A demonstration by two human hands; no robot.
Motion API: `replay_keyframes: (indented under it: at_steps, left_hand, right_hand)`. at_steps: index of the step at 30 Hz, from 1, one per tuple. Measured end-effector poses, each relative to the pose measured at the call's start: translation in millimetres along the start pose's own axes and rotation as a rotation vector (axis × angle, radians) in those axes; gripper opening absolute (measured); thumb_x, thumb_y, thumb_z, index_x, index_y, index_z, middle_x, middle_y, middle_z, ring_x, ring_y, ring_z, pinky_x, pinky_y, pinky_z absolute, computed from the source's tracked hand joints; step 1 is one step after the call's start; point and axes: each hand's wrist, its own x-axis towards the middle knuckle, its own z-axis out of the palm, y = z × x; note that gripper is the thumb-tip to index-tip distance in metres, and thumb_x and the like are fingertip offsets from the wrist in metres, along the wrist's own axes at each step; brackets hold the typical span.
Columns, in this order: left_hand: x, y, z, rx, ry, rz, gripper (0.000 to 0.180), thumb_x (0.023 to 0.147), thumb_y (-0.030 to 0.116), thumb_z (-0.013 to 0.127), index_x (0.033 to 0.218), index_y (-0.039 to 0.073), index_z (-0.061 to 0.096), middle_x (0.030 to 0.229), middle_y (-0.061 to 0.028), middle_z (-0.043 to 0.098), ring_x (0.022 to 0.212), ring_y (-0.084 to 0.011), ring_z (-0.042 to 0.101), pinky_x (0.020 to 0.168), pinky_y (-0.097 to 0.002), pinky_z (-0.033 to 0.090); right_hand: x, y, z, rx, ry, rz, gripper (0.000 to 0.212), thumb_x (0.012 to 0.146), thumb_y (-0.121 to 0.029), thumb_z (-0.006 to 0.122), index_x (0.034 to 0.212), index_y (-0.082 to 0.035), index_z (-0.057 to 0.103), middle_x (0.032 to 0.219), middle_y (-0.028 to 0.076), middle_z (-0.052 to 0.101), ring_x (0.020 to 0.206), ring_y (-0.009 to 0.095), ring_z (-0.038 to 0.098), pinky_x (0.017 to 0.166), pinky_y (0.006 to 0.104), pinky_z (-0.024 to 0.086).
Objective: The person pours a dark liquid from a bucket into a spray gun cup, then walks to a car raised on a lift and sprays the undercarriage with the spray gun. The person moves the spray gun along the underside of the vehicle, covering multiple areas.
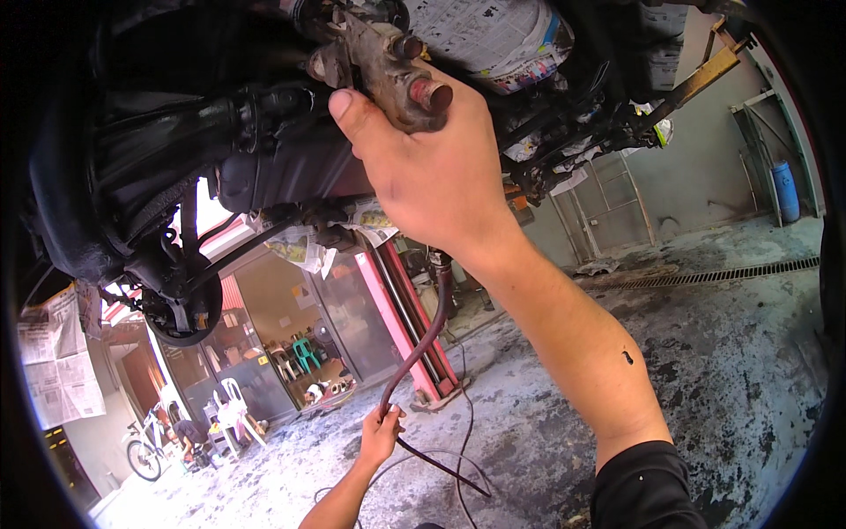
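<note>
My right hand [441, 181] is raised in the upper middle, wrapped round a dirty metal spray gun [379, 70] with two reddish-brown knobs at its back. The gun's nose is turned away, toward the glossy black vehicle underside [167, 137] overhead. A dark hose [434, 328] hangs from below the gun hand. Lower down, my left hand [381, 435] closes round this hose, and a length of it trails on past the fingers. Newspaper [493, 40] covers a rounded part above the gun.
A pink lift post [401, 326] stands behind the hose. Thin cables [465, 423] lie across the stained floor [546, 423]. A yellow lift arm [705, 78] reaches in at upper right, near a blue cylinder [785, 192]. Chairs [236, 414] and a bicycle [145, 454] stand at far left.
</note>
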Motion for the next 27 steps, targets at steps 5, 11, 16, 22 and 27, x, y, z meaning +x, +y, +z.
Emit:
replay_keyframes:
  at_steps: [5, 11, 16, 22, 27]
  left_hand:
    - [2.0, 4.6, 1.6, -0.01, -0.008, -0.011, 0.03, 0.105, 0.03, 0.059, 0.096, 0.001, 0.064, 0.064, 0.0033, 0.046, 0.056, -0.009, 0.045, 0.065, -0.0306, 0.05]
    - [7.7, 8.8, -1.1, 0.002, 0.005, -0.001, 0.03, 0.105, 0.029, 0.059, 0.095, 0.002, 0.063, 0.064, 0.0034, 0.046, 0.056, -0.0089, 0.045, 0.064, -0.0309, 0.051]
    - [15.6, 4.6, -9.6, 0.012, 0.03, -0.005, 0.031, 0.105, 0.03, 0.06, 0.094, 0.002, 0.063, 0.064, 0.0032, 0.048, 0.057, -0.0087, 0.046, 0.063, -0.0312, 0.051]
    - [24.3, -0.2, -14.8, 0.079, 0.059, 0.033, 0.029, 0.103, 0.028, 0.061, 0.094, 0.001, 0.063, 0.069, 0.0008, 0.052, 0.061, -0.0094, 0.05, 0.062, -0.0307, 0.052]
    - [28.2, 0.7, -10.5, 0.093, 0.052, 0.034, 0.027, 0.103, 0.028, 0.061, 0.096, 0.002, 0.064, 0.072, 0.0004, 0.054, 0.062, -0.0088, 0.051, 0.062, -0.0302, 0.053]
  right_hand:
    - [1.9, -0.5, 3.6, 0.024, 0.049, -0.001, 0.015, 0.093, -0.015, 0.068, 0.093, -0.001, 0.065, 0.069, 0.014, 0.068, 0.064, 0.033, 0.067, 0.065, 0.0403, 0.052]
    - [6.9, 2.7, 9.2, 0.032, 0.064, -0.047, 0.016, 0.092, -0.016, 0.07, 0.092, 0.0, 0.066, 0.069, 0.014, 0.068, 0.064, 0.034, 0.068, 0.067, 0.0399, 0.052]
    - [5.2, 2.4, 13.0, 0.085, 0.051, -0.017, 0.017, 0.091, -0.016, 0.07, 0.095, 0.0, 0.067, 0.07, 0.014, 0.068, 0.066, 0.034, 0.069, 0.068, 0.0399, 0.053]
    - [-2.2, 1.0, 12.4, 0.014, 0.042, 0.003, 0.018, 0.092, -0.015, 0.069, 0.1, 0.002, 0.066, 0.073, 0.016, 0.069, 0.068, 0.036, 0.07, 0.068, 0.0406, 0.053]
    - [-3.2, 0.7, 6.1, -0.163, 0.076, -0.014, 0.019, 0.093, -0.015, 0.067, 0.103, 0.001, 0.066, 0.075, 0.017, 0.07, 0.07, 0.036, 0.072, 0.069, 0.0404, 0.054]
